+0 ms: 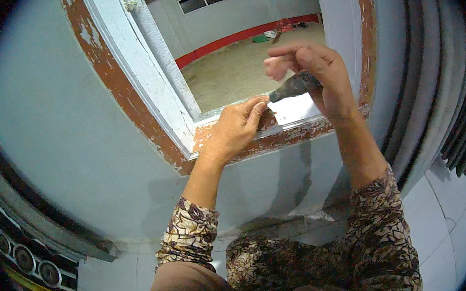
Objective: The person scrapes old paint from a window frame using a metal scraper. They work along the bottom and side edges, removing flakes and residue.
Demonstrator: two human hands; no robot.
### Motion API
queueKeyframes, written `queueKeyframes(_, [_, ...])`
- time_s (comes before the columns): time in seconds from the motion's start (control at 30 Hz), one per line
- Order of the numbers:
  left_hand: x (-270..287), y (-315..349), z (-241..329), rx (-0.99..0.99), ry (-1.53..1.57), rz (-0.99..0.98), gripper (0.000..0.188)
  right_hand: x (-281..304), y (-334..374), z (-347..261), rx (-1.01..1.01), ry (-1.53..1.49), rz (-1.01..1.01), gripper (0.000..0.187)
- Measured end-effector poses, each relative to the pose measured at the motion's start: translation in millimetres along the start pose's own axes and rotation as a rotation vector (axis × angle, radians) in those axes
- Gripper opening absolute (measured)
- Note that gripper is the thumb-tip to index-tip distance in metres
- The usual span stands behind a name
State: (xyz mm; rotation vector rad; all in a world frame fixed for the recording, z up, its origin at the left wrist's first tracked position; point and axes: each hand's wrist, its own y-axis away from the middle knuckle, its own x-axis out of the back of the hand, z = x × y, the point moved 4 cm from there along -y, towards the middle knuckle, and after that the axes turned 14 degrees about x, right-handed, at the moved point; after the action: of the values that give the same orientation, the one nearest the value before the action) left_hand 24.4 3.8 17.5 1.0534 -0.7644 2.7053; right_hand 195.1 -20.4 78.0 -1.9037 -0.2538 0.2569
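A window frame (277, 136) with flaking brown and white paint is in front of me. On its sill, my left hand (236, 123) rests with closed fingers, the thumb and forefinger pinched together by the narrow end of a dark grey tapered object (292, 86). What lies inside that pinch is hidden. My right hand (325, 73) is raised above the sill on the right, curled around the wide end of the dark object. Its fingers are partly blurred, with one stretched leftward. The object's far end is hidden by this hand, and its exact kind is unclear.
Beyond the opening are a floor (226, 81), a red-banded wall and a small heap of items (283, 29). Long grey rolls or tubes (428, 57) stand at the right. A speaker-like unit (26, 258) sits at the lower left on white tiles (108, 283).
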Motion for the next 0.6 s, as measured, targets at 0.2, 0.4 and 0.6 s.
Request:
queueKeyframes(0.2, [-34, 19, 41, -0.110, 0.154, 0.084, 0.038, 3, 8, -41, -0.040, 0.037, -0.024, 0.038])
queueKeyframes(0.4, [-104, 27, 74, -0.100, 0.498, -0.003, 0.036, 9, 11, -65, -0.089, -0.038, 0.108, 0.037])
queueKeyframes(0.6, [-82, 30, 100, -0.523, 0.302, 0.451, 0.028, 23, 20, -111, 0.210, -0.368, 0.044, 0.031])
